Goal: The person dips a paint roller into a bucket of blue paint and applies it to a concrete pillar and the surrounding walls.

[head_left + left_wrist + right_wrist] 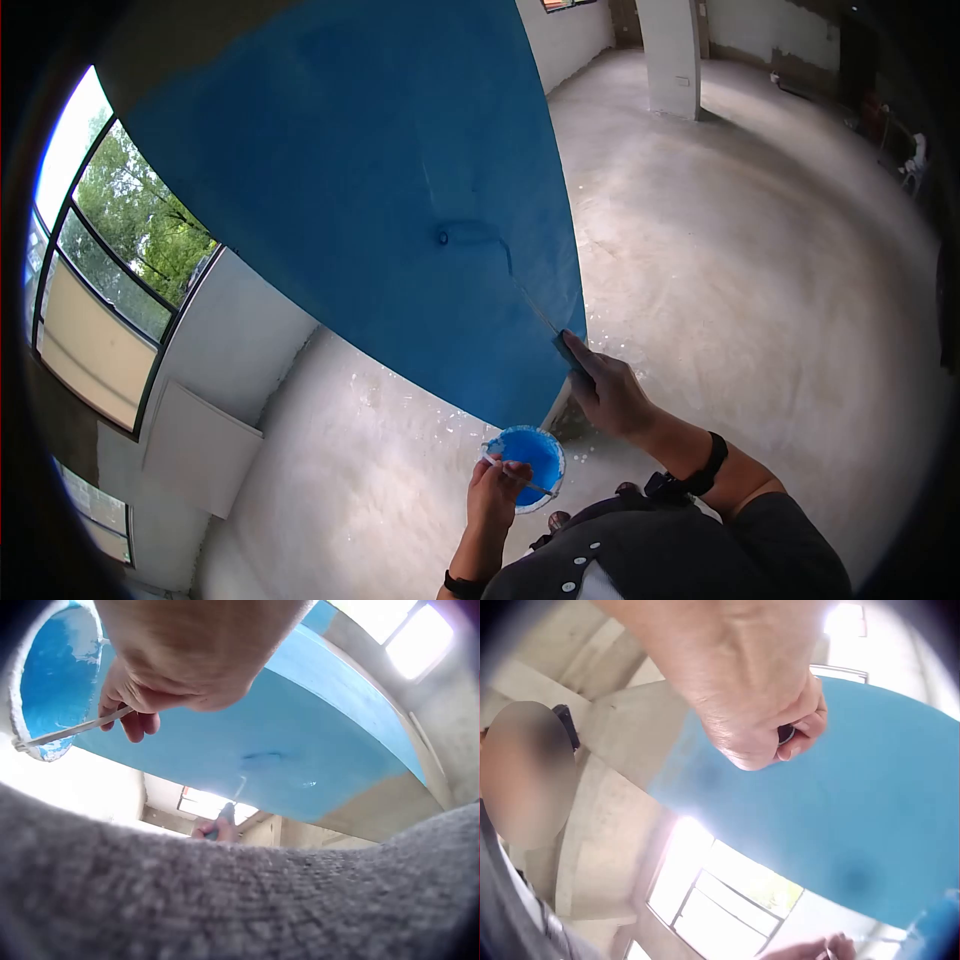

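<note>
The left hand (492, 492) grips the handle of a paint bucket (560, 475); blue paint lies inside, and its rim is crusted white. In the left wrist view the fingers curl round the thin handle (71, 730) beside the bucket. The right hand (612, 392) holds a paint roller by its grip (572, 352), thumb along it. The roller head (470, 232) lies against the blue-painted wall (350, 150). In the right wrist view the right hand (761, 712) is closed round the grip's dark end, with the roller head hidden.
Bare concrete floor (720, 250) spreads on both sides of the wall. A window (110, 260) and a pale panel (200, 445) are at the left. A square column (670, 60) stands at the upper right. Above the blue area the wall is unpainted grey.
</note>
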Demonstrator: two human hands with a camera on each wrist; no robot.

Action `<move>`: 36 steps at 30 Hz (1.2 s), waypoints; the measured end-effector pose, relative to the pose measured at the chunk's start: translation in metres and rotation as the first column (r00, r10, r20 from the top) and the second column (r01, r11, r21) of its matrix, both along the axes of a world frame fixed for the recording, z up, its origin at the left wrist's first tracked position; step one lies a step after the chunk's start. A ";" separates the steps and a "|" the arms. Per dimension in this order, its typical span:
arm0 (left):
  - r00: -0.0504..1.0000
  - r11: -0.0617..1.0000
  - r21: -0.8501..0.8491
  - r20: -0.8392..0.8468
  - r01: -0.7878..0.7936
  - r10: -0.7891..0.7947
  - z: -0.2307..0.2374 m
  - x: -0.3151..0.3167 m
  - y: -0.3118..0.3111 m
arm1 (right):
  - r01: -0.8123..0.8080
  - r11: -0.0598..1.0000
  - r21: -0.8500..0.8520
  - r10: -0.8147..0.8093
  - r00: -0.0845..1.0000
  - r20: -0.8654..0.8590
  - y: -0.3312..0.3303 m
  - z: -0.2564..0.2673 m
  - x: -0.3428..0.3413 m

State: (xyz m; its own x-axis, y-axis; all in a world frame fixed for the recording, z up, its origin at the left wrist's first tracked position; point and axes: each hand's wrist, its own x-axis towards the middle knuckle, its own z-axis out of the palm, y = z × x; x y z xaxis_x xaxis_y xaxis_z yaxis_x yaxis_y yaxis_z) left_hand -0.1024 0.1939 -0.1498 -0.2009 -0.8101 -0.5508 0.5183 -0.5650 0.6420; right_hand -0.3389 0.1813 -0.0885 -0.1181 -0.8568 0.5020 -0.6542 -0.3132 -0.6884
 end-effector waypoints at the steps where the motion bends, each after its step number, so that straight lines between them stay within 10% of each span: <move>1: 1.000 1.000 0.019 -0.003 -0.015 0.015 -0.003 -0.001 0.000 | 0.021 0.998 -0.056 -0.019 0.999 0.037 -0.009 0.013 -0.010; 10: 0.989 0.990 -0.084 0.090 -0.113 0.120 -0.002 -0.006 0.019 | 0.223 0.947 -0.232 -0.208 0.974 0.087 -0.109 0.222 -0.169; 17: 0.962 0.980 -0.146 0.214 -0.137 0.166 -0.011 -0.007 0.005 | 0.064 0.987 -0.148 -0.046 0.991 0.124 -0.031 0.099 -0.125; 27: 0.948 0.957 -0.240 0.234 -0.160 0.217 -0.021 0.028 0.004 | 0.232 0.949 -0.213 -0.205 0.968 0.142 -0.094 0.235 -0.176; 36: 0.945 0.947 -0.215 0.172 -0.240 0.279 -0.025 0.030 0.013 | 0.066 0.985 -0.162 -0.066 0.998 0.003 -0.031 0.170 -0.125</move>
State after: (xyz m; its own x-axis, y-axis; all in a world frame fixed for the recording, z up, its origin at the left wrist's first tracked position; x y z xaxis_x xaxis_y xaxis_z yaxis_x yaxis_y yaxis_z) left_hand -0.0725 0.2069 -0.1750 0.1280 -0.9118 -0.3901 0.4821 -0.2866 0.8279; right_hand -0.4643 0.1508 0.0816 -0.1700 -0.7544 0.6340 -0.6789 -0.3767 -0.6303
